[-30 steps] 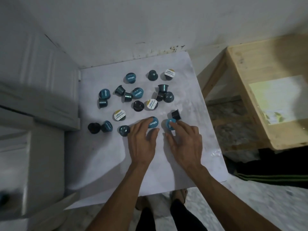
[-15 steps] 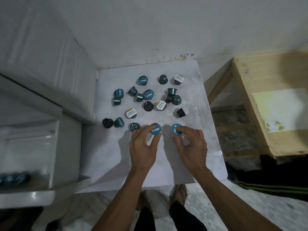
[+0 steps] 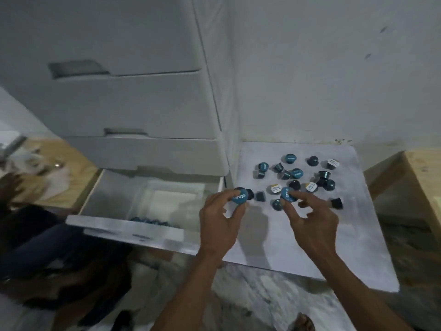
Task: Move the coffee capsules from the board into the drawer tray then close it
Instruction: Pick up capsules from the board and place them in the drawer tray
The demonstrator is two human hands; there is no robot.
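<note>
Above the board point(image 3: 310, 235), each hand's grip pinches a capsule.

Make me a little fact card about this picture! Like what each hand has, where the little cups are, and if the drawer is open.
left hand: pinches a blue capsule, lifted near the board's left edge
right hand: pinches another blue capsule above the board
board: white, with many capsules scattered on its far half
drawer: bottom one, pulled open
drawer tray: some blue capsules already lie at its front
job: not finished yet
</note>
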